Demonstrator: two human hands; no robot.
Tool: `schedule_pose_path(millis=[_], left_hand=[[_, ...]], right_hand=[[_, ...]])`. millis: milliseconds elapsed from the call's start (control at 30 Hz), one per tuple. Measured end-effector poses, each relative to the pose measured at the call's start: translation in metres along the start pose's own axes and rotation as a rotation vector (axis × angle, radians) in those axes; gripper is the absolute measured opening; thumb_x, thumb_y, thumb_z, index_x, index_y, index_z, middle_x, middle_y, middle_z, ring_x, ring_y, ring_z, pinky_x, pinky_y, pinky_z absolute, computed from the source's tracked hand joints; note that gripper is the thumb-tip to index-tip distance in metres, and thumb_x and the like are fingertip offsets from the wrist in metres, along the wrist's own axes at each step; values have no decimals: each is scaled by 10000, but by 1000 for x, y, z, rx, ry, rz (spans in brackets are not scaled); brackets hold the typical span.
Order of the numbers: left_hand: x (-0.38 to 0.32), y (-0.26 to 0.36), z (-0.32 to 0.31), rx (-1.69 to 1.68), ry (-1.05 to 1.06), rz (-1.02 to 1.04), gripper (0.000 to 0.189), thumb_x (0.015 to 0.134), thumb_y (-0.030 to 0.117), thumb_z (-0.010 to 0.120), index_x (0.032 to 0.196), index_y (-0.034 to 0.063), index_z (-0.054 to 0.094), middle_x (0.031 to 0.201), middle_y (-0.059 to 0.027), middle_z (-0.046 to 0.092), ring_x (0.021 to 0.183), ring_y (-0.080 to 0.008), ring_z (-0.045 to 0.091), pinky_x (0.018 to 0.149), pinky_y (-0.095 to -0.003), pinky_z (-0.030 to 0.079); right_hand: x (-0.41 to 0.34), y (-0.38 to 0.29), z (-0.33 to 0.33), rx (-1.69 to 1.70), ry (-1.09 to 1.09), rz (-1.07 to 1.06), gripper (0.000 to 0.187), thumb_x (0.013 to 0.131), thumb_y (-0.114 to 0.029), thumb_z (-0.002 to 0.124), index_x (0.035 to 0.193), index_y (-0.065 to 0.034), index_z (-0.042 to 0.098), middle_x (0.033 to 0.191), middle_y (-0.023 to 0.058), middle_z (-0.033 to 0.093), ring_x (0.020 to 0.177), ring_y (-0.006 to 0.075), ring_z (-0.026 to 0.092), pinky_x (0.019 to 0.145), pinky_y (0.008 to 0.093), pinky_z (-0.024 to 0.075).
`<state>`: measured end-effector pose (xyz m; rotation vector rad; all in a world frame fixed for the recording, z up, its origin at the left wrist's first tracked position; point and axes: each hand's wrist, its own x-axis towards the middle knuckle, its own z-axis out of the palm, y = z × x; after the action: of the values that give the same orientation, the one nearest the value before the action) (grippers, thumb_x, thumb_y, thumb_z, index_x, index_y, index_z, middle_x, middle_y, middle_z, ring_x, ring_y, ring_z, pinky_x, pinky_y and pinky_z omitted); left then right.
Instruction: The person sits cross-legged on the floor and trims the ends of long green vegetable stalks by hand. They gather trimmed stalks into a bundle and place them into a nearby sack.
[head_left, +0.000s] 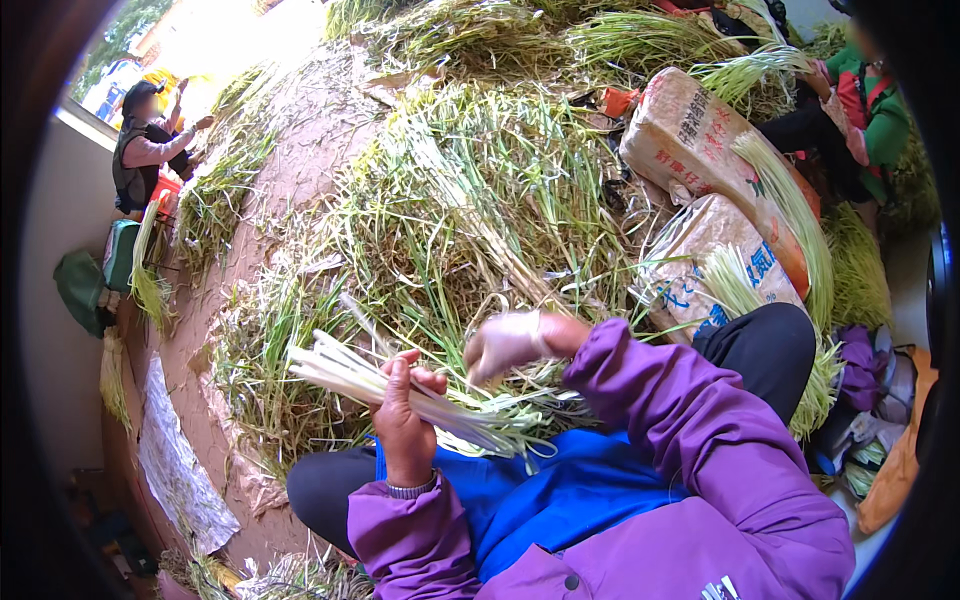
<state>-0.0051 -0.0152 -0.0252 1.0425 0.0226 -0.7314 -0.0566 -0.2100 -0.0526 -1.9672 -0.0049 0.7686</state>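
Observation:
My left hand (405, 420) is closed around a bunch of pale, leafy plant stalks (345, 371). Their white ends point up to the left, and their thin green ends spread over the blue cloth (517, 487) on my lap. My right hand (506, 346), blurred and apparently in a thin glove, is just right of the bunch. Its fingers look curled, but whether they hold a stalk cannot be made out. Just beyond both hands lies a large heap of green and yellowed stalks (420, 247).
Printed sacks (697, 142) on the right carry bundles of trimmed stalks (787, 202). One person (146, 150) is at the far left, another (862, 112) at the upper right. A pale plastic sheet (180, 465) lies on the reddish floor (300, 165). Cloths and bags (870, 390) lie at right.

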Motion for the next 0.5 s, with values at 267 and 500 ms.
schedule_pose_path(millis=[267,500], left_hand=[[6,3,11,-80,-57,-134,290,934,217,534,1122,-5,519,591,12,433,530,-104,456,569,-287,445],[2,7,12,-31,-58,-134,247,915,171,562,1083,-11,553,550,28,390,491,-91,423,503,-254,401]], right_hand=[[64,116,-41,-470,728,640,178,779,-208,600,868,-106,715,860,129,690,816,271,679,666,413,522],[37,127,-56,91,735,588,220,833,-247,623,982,-92,669,827,82,655,701,171,586,668,329,473]])
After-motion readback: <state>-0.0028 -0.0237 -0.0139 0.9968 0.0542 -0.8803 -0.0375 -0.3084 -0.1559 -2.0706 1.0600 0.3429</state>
